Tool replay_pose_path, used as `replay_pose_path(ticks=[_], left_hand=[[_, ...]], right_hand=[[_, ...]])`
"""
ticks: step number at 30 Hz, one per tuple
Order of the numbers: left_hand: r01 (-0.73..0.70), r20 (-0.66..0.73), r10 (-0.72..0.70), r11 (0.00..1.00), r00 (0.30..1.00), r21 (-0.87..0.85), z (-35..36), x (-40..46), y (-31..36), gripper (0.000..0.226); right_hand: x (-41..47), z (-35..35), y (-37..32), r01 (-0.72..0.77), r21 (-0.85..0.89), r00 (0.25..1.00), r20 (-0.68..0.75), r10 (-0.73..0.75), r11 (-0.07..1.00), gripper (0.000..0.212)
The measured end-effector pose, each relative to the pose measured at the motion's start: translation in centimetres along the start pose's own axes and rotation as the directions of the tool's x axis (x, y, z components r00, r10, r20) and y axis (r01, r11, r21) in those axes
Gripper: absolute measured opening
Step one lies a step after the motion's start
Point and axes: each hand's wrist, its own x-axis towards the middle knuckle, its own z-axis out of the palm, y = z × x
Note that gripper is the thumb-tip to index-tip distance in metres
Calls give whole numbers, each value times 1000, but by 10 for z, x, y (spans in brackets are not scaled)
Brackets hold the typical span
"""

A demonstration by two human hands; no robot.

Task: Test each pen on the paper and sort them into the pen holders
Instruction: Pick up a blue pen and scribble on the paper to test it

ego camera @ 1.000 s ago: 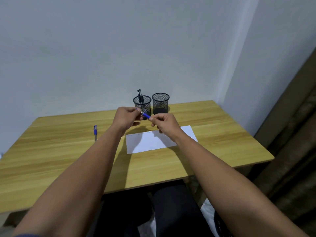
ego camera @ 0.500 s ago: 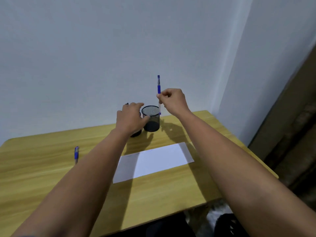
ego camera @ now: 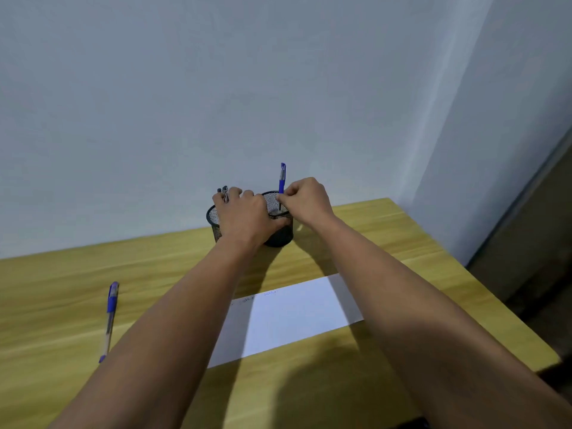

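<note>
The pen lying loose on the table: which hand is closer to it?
Left. The left hand rests on the mesh pen holders, nearer the loose pen. The right hand is farther off, pinching a blue pen over the right holder.

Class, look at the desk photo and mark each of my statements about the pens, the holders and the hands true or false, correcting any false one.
1. The right hand pinches a blue pen that stands upright with its lower end inside the right pen holder. True.
2. The left hand lies flat on the paper. False: it rests on the pen holders, off the paper.
3. Another blue pen lies on the table left of the paper. True.
4. The left pen holder has no pens in it. False: dark pen tops stick up from it.
5. The paper is unmarked. False: faint scribbles show near its far edge.
</note>
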Motion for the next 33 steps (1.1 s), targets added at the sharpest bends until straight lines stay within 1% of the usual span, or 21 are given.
replay_pose_path(ticks=[4, 8, 11, 13, 17, 19, 22, 24, 26, 28, 29, 30, 31, 33], left_hand=[[11, -2, -11, 1000, 1000, 0, 3, -1, -1, 77], [1, -24, -2, 1000, 1000, -20, -4, -8, -7, 77], [-44, -62, 39, 995, 997, -84, -21, -19, -21, 72], [-48, -76, 39, 990, 996, -129, -36, -28, -37, 69], [23, -45, -31, 985, 999, -169, -60, -53, -89, 54], [93, 15, -92, 978, 996, -185, -64, -69, -122, 47], [178, 112, -162, 972, 980, -153, -59, -95, -170, 38], [218, 207, -189, 968, 960, -128, -51, -112, -197, 43], [249, 323, -201, 962, 925, -115, -40, -128, -221, 50], [232, 407, -166, 965, 898, -118, -28, -143, -240, 54], [196, 428, -124, 972, 895, -127, -22, -149, -247, 50], [150, 434, -78, 980, 898, -132, -17, -156, -251, 41], [121, 422, -50, 982, 905, -144, -12, -161, -256, 32], [123, 360, -50, 975, 932, -185, -7, -168, -262, 28]], right_hand=[[-3, 4, -1, -26, -44, 1000, -7, 25, 999, 8], [-11, -4, -9, -24, -68, 999, -39, 21, 997, 15], [-21, -11, -21, 2, -4, 995, -104, -2, 1000, 19], [-32, -13, -34, 31, 47, 991, -129, -25, 998, 16], [-62, -2, -67, 125, 133, 988, -109, -111, 983, 13], [-80, 13, -82, 155, 138, 987, -53, -148, 978, 13], [-107, 48, -100, 206, 93, 968, 124, -217, 974, 14], [-125, 76, -108, 232, 22, 935, 271, -229, 973, 16], [-144, 102, -114, 243, -44, 890, 408, -204, 969, 14], [-163, 125, -118, 255, -64, 833, 521, -185, 965, 16], [-173, 133, -120, 268, -76, 806, 563, -180, 960, 19], [-181, 141, -122, 286, -92, 787, 591, -179, 954, 23], [-189, 148, -124, 302, -116, 778, 604, -175, 946, 30], [-203, 161, -127, 323, -170, 782, 603, -161, 931, 45]])
